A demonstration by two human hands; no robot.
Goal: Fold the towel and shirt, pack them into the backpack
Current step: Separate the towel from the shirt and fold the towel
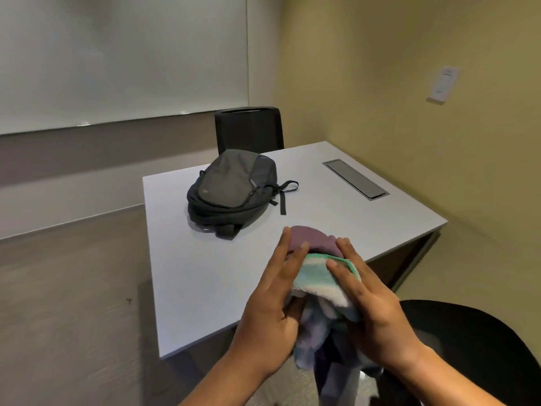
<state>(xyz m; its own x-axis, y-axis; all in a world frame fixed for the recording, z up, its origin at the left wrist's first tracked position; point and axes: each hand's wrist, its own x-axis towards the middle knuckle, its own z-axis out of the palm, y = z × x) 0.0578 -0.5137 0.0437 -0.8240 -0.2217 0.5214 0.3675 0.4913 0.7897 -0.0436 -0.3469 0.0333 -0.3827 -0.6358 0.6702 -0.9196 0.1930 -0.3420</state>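
Note:
A dark grey backpack [231, 190] lies flat on the grey table [205, 273], toward its far left, and looks zipped. Above the table's near right edge I carry a bundle of cloth between both hands. A striped green-and-white towel [317, 279] is on top of the bundle, and a purple shirt [310, 238] bulges out at the far end. Loose ends hang down below my wrists. My left hand [275, 294] holds the bundle's left side with its thumb underneath. My right hand [366, 291] clasps the right side, fingers laid over the towel.
A black chair [248, 128] stands behind the table's far edge. Another black chair [468, 347] sits at the near right. A metal cable hatch [355, 178] is set in the table's right half. A whiteboard [117, 54] covers the left wall.

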